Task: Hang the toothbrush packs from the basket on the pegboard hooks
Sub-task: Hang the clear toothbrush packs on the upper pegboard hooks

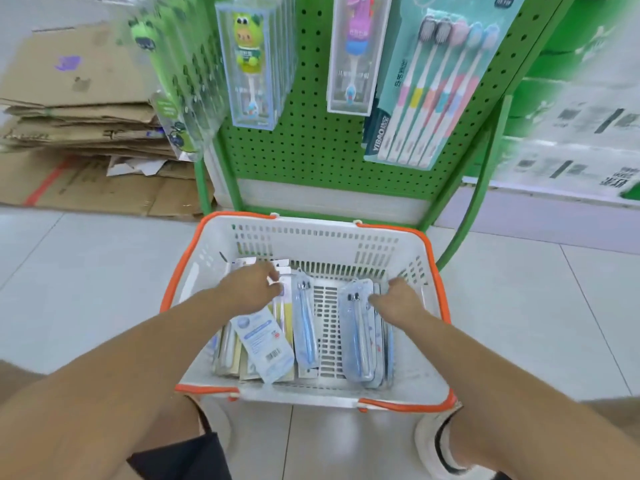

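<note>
Left grip: my left hand [251, 289] is down in the basket [429, 271], fingers curled on the top end of a white-blue pack [263, 341]; it looks pinched, but the fingertips are partly hidden.
Right grip: my right hand [401, 299] rests on the right stack of packs [363, 337], fingers bent over its upper edge; I cannot tell if it really holds one.
Task things: all toothbrush packs to hang lie inside the basket on the floor, in front of the green pegboard [311, 140].
Risk 1: packs are smooth clear plastic w/ card backs, so I think one can slip from a light pinch.
Risk 2: packs overlap like a fan, so lifting one may drag its neighbour up & drop it.
Risk 3: the hang hole is not visible, so I may grab the wrong end & need to turn it.
Risk 4: hooks already carry boxed kids brushes [252, 64] and a multi-pack [433, 91]; a swing of my arm could knock these.
Materials: basket is white hard plastic w/ slots, orange rim; pegboard is metal w/ many small holes.
Shapes: packs long, flat, rounded corners; hanging boxes tall & rectangular.
</note>
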